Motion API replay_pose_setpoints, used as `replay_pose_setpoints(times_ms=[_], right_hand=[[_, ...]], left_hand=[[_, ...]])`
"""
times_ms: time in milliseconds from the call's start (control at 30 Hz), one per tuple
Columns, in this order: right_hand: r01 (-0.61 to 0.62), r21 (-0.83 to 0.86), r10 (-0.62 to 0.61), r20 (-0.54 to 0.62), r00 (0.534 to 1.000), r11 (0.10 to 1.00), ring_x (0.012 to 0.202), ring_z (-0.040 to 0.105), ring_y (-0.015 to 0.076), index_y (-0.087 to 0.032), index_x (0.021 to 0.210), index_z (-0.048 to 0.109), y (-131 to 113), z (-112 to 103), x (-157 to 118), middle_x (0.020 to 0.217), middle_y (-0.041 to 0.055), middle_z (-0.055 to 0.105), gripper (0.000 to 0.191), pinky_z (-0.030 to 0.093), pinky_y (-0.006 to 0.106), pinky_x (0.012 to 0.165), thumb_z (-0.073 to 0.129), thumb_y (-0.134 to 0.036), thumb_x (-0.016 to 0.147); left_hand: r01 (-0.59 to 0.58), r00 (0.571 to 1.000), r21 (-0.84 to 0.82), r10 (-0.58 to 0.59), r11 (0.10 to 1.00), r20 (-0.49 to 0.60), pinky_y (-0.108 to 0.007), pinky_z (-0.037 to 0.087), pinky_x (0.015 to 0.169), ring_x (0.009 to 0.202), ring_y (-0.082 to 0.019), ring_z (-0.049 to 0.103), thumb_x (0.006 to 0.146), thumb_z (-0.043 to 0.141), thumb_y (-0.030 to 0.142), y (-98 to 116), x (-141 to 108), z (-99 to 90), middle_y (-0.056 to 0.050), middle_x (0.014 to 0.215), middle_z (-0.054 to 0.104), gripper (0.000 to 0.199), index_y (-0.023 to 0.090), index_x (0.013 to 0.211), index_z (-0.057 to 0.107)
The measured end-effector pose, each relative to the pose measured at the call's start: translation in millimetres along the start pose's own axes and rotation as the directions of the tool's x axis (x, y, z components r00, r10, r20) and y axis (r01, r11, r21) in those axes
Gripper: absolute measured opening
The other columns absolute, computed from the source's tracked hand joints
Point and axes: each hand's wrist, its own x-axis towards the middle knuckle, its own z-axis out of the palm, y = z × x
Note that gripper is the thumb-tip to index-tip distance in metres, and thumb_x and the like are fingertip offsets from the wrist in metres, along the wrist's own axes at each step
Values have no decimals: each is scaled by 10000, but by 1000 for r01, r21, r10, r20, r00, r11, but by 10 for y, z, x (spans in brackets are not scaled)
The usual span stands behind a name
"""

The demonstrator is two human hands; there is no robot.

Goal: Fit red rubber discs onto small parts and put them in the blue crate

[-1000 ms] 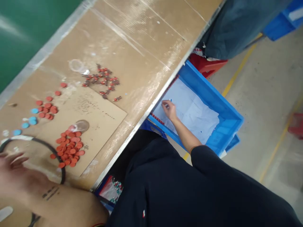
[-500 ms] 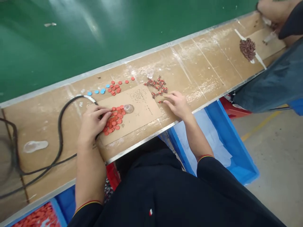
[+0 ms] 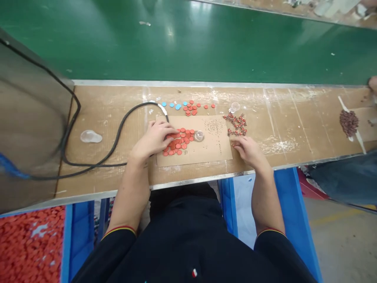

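My left hand point(image 3: 156, 137) rests at the left side of a pile of red discs point(image 3: 183, 140) on a cardboard sheet point(image 3: 203, 156). Its thumb and fingers are curled together against the discs; what lies between them is hidden. At the sheet's right edge, my right hand point(image 3: 249, 151) pinches a small red-and-dark part point(image 3: 234, 145), mostly covered by the fingertips. Similar thin red-and-dark parts point(image 3: 237, 124) lie in a heap just beyond that hand. A small clear round cup point(image 3: 199, 136) touches the pile's right side. Tiny dark bits point(image 3: 215, 125) are scattered over the sheet.
Behind the sheet are more red discs point(image 3: 191, 108) and several blue discs point(image 3: 178, 106). A black cable point(image 3: 118, 135) loops at left, beside a clear plastic piece point(image 3: 90, 136). Blue bins point(image 3: 69, 239) stand below the bench edge. A brown heap point(image 3: 349, 122) lies far right.
The view has turned and levelled, so the bench now runs straight across. My right fingers have closed on the small part at the sheet's edge. My left hand stays at the red discs.
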Motion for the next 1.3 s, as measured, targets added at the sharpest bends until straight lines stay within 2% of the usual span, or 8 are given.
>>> replay_pose_setpoints(times_ms=[100, 200, 333, 467, 600, 700, 833, 1300], right_hand=[[33, 23, -33, -6, 999, 999, 903, 672, 269, -255, 924, 752, -56, -60, 6, 913, 86, 727, 168, 579, 444, 833, 591, -210, 939], [113, 191, -87, -140, 986, 975, 805, 666, 213, -272, 928, 760, -263, -180, 102, 901, 53, 726, 132, 580, 388, 731, 634, -241, 946], [323, 413, -186, -338, 923, 852, 910, 734, 191, -299, 954, 770, -700, -310, 455, 948, 16, 789, 58, 606, 361, 767, 730, -264, 932], [419, 520, -281, -326, 903, 744, 845, 758, 152, -303, 1025, 794, -936, -200, 873, 928, -13, 823, 110, 629, 330, 747, 729, -281, 940], [392, 577, -238, -327, 915, 716, 865, 790, 156, -307, 1061, 813, -847, 36, 1007, 938, -14, 842, 150, 651, 339, 782, 734, -294, 934], [416, 529, -203, -414, 887, 740, 863, 796, 166, -327, 1035, 820, -758, 123, 964, 924, -15, 844, 151, 652, 342, 771, 751, -251, 925], [443, 436, -204, -493, 846, 783, 830, 792, 178, -336, 1030, 816, -770, 135, 923, 908, -10, 841, 143, 657, 362, 743, 730, -256, 947], [491, 340, -252, -553, 794, 802, 779, 791, 187, -338, 1034, 804, -871, 145, 895, 869, -20, 837, 138, 651, 381, 693, 728, -254, 956]], left_hand=[[16, 1000, 18, -15, 1000, -18, -581, 387, 1121, 1226, -345, 610, 978, 595, 246, 18, 20, 37, -126, 1166, 776, 266, 209, 1118, 819], [15, 1000, 37, -14, 999, -27, -559, 397, 1099, 1194, -334, 610, 985, 584, 228, 28, 28, 51, -128, 1149, 761, 264, 202, 1107, 817], [13, 999, 17, -13, 1000, -38, -543, 410, 1103, 1201, -333, 604, 993, 577, 254, 39, 28, 18, -127, 1136, 746, 262, 190, 1107, 804], [31, 998, -32, -33, 999, -61, -514, 446, 1077, 1190, -331, 626, 980, 561, 224, 52, 24, -36, -134, 1129, 739, 288, 169, 1145, 790], [40, 998, -52, -43, 998, -46, -509, 450, 1068, 1170, -327, 648, 978, 543, 212, 62, 14, -41, -123, 1118, 745, 304, 179, 1164, 781], [16, 999, -51, -18, 999, -40, -503, 443, 1070, 1138, -313, 664, 989, 548, 240, 58, 6, -22, -105, 1086, 757, 276, 193, 1151, 766], [2, 1000, -19, -2, 1000, -24, -497, 452, 1021, 1098, -313, 674, 1013, 528, 274, 33, -9, 2, -103, 1047, 757, 252, 189, 1113, 744], [2, 1000, 79, -3, 997, 9, -472, 490, 940, 1027, -312, 675, 1003, 580, 219, 36, 11, 38, -109, 968, 732, 166, 177, 977, 739]])
